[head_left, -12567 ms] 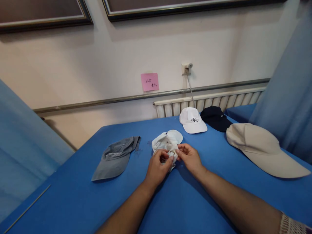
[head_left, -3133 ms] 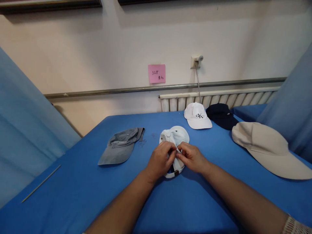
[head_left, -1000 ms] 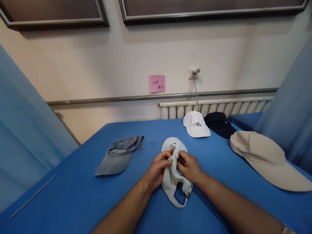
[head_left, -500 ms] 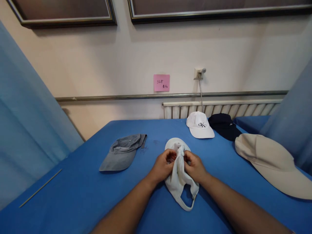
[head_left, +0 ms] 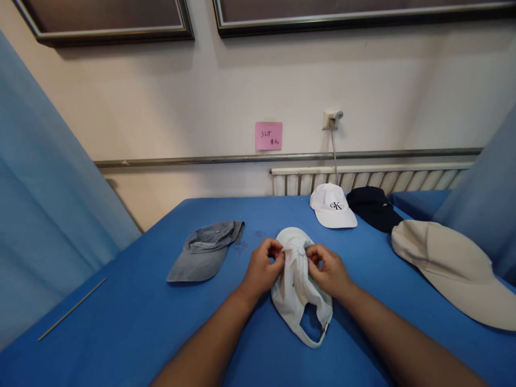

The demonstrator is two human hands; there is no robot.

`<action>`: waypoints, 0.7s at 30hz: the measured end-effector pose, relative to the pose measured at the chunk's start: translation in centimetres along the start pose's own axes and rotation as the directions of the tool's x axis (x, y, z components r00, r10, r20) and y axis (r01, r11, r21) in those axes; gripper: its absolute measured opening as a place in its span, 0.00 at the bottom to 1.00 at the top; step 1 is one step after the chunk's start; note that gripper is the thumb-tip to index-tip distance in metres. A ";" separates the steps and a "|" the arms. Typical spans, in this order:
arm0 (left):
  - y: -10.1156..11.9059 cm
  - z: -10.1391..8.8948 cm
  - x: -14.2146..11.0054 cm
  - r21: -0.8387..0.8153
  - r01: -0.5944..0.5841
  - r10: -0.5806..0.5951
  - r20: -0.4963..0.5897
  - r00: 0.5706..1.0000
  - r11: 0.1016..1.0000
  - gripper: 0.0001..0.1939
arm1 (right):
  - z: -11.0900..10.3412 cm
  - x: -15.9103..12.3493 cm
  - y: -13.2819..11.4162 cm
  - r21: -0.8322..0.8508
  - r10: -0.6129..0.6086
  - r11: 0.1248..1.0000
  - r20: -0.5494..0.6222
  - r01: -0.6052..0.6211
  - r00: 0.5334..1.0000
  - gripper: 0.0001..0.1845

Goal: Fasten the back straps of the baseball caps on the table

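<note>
A white cap (head_left: pixel 297 285) lies on the blue table (head_left: pixel 121 322) in front of me, its brim pointing away and its back strap loop toward me. My left hand (head_left: pixel 261 269) pinches the cap's crown on the left side. My right hand (head_left: pixel 328 270) pinches the crown on the right side. Both hands are closed on the fabric near the seam where the brim meets the crown.
A grey cap (head_left: pixel 203 252) lies to the left. At the back sit a white logo cap (head_left: pixel 332 206) and a dark navy cap (head_left: pixel 373 207). A large beige cap (head_left: pixel 451 269) lies at right. Blue curtains hang on both sides; a radiator (head_left: pixel 371 180) runs along the wall.
The cap's crown was bunched into a narrow fold between my hands; now it is spread wider and flatter, with my hands a little further apart.
</note>
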State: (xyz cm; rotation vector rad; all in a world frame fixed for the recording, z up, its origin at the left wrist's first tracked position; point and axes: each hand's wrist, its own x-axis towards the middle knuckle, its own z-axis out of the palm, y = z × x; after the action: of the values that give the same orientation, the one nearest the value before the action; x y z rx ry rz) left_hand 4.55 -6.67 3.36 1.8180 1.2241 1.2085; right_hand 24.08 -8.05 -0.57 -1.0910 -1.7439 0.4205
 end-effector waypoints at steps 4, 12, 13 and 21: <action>0.6 -2.0 0.6 -0.028 -0.003 0.000 -0.096 0.995 1.000 0.03 | -1.9 0.7 -0.5 -0.130 -0.102 0.988 -0.102 0.089 0.989 0.02; 1.7 -2.6 0.3 -0.096 0.001 -0.003 -0.020 1.000 0.995 0.06 | -2.7 0.9 -0.2 -0.152 -0.127 0.982 -0.116 0.109 0.985 0.03; 1.7 -2.4 0.2 -0.055 -0.008 0.010 0.036 0.999 0.998 0.07 | -2.7 0.9 0.0 -0.149 -0.122 0.983 -0.112 0.105 0.986 0.03; 1.4 -1.7 -0.1 0.157 -0.039 0.022 0.110 0.994 0.987 0.06 | -2.9 1.2 0.5 -0.176 -0.106 0.981 -0.149 0.079 0.983 0.02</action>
State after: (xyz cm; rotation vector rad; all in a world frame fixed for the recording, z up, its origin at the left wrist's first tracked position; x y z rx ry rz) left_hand 3.46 -7.27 5.20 1.9973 1.2659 1.0395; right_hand 26.72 -7.35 1.00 -1.1255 -1.7042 0.1254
